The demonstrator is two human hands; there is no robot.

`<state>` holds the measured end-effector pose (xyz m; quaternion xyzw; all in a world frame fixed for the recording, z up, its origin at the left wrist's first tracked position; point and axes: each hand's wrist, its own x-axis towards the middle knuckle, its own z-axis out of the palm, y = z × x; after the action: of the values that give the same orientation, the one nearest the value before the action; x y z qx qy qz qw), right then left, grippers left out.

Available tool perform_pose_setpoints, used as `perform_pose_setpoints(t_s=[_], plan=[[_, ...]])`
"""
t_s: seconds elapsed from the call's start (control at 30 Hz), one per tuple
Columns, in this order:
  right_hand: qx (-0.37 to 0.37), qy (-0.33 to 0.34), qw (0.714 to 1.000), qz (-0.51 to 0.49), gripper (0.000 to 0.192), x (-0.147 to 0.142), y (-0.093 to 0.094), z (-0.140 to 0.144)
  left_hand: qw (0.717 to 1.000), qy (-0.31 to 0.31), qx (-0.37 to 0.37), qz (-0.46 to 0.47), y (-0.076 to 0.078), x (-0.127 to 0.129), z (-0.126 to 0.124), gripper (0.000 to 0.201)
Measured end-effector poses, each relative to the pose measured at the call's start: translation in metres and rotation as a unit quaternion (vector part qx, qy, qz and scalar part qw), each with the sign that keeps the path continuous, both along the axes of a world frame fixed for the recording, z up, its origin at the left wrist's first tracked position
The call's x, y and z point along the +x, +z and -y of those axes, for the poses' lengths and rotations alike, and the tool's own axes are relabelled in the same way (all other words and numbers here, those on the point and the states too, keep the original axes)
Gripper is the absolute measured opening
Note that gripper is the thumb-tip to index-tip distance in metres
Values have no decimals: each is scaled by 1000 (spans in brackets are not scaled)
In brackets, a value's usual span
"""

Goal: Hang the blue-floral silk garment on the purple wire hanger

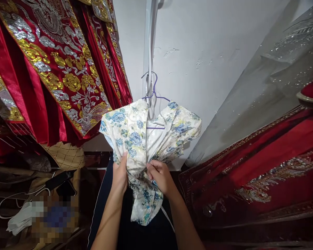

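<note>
A white short-sleeved blouse (pixel 135 137) with blue and yellow flowers hangs on a purple wire hanger (pixel 154 94) in front of me. Its front gapes open at the neck, where the hanger's bar shows. My left hand (pixel 120 173) grips the blouse's side at the waist, thumb on the front and fingers behind the cloth. My right hand (pixel 159 174) pinches the front edge near the middle with thumb and curled fingers. Below my hands the lower part of the blouse hangs bunched, and a thin white strip trails beneath my right wrist.
Red garments with gold and silver embroidery (pixel 67 76) hang at the left. A sheer sparkling grey fabric (pixel 250 90) and a beaded red garment (pixel 263 163) are at the right. A white pole (pixel 148 38) stands against the wall. A wooden stand (pixel 75 208) holds a dark phone (pixel 66 190) and cable.
</note>
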<state>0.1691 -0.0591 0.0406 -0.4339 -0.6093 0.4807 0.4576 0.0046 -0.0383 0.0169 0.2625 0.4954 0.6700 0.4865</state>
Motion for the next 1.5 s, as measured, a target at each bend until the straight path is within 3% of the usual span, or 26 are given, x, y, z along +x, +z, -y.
perform_pose_setpoints(t_s=[0.07, 0.17, 0.2, 0.27, 0.33, 0.4, 0.57, 0.7, 0.87, 0.97, 1.1, 1.2, 1.3, 1.37, 1.43, 1.5], plan=[[-10, 10, 999, 33, 46, 4, -4, 3, 992, 63, 55, -94, -8, -7, 2, 57], [-23, 10, 998, 55, 46, 4, -8, 5, 943, 170, 114, -263, -14, -10, 12, 68], [-25, 15, 998, 57, 46, 3, -8, 6, 930, 152, 134, -308, -13, -8, 17, 68], [-26, 31, 998, 56, 45, 0, -7, 7, 914, 14, 172, -366, -8, -3, 24, 51], [-27, 45, 997, 55, 45, -2, -3, 8, 900, -145, 180, -370, 0, 4, 29, 30], [-32, 48, 997, 58, 43, -2, 2, 10, 897, -225, 162, -344, 8, 10, 33, 22], [-50, 39, 997, 51, 40, 2, 13, 13, 906, -286, 134, -281, 19, 14, 39, 17], [-59, 49, 997, 9, 35, 0, 15, 15, 912, -282, 107, -277, 18, 12, 41, 24], [-128, 21, 978, -163, 35, 4, 16, 4, 890, -287, 137, -328, 18, 13, 40, 22], [-99, -34, 962, -253, 34, 15, 39, -23, 871, -298, 157, -357, 14, 18, 40, 22], [32, -99, 964, -245, 31, 32, 100, -75, 858, -319, 172, -365, 7, 25, 43, 21], [96, -105, 964, -227, 25, 37, 141, -100, 844, -345, 185, -367, 7, 25, 41, 20], [139, -87, 968, -190, 25, 31, 156, -98, 831, -359, 188, -380, 21, 21, 29, 19], [162, -76, 972, -154, 24, 24, 156, -86, 838, -338, 207, -374, 43, 17, 14, 12], [177, -73, 974, -123, 23, 18, 153, -74, 859, -269, 256, -352, 74, 15, -4, 20], [187, -73, 974, -104, 23, 14, 152, -66, 863, -168, 330, -344, 110, 14, -24, 36]])
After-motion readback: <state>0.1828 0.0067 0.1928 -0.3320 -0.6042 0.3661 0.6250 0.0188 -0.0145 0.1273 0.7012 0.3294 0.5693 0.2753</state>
